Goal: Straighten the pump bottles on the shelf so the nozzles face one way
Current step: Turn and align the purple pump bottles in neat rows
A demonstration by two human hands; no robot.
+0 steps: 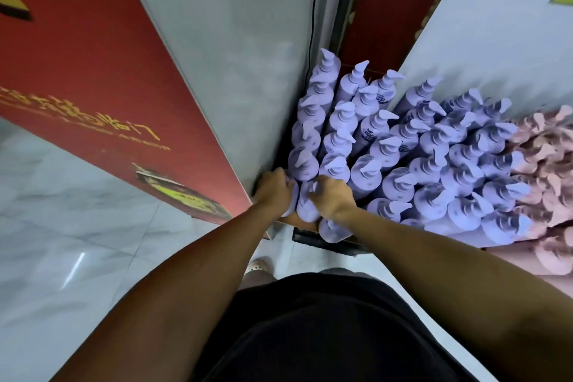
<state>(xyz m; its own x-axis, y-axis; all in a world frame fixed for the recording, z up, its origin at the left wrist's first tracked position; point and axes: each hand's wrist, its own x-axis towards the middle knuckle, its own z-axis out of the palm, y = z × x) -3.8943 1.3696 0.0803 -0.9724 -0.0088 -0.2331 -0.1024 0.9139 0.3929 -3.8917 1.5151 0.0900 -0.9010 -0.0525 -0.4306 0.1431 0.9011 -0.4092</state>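
At front-left corner of shelf, hard against grey panel: both hands down among purple pump bottles, packed touching, row on row. Left hand curled round corner bottle. Right hand clasped over pump head of second bottle just beside it.

Risks, as judged:
- twisting in so tight a pack drags neighbours round, undoing nozzles already facing right
- front bottle sits under right wrist at the shelf lip; a nudge could tip it off
- a toppled bottle could fall into its neighbours, on toward pink bottles
- turning by the head may only spin the pump
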